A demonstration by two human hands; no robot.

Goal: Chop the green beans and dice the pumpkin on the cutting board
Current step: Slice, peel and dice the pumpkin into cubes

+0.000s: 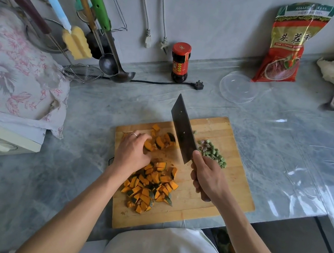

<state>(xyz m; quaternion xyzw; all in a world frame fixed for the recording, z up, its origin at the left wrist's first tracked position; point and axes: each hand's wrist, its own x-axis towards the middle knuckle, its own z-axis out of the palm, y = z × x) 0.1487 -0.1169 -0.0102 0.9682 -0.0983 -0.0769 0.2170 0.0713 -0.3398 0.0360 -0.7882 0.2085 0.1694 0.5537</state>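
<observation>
Green beans (213, 153) lie chopped just beyond the right hand (208, 177), which grips a raised cleaver (183, 130); the left hand (133, 151) curls over undiced pumpkin slices (161, 142), diced pumpkin (150, 185) heaped behind it on the cutting board (226, 182).

Cutting board (213, 136): pale wood in glued strips, matt, stained. Cleaver (182, 128): dark dull metal blade, little shine. Bench (93, 104): grey marbled stone look under a glossy, wrinkled clear plastic film. Lid (239, 86) near the back edge: clear smooth plastic. Jar (180, 61): dark glass, glossy, red cap. Bag (286, 42): shiny printed plastic. Ladles (114, 65): bare metal. Cloth cover (17, 70) at the left edge: soft floral fabric, matt.
</observation>
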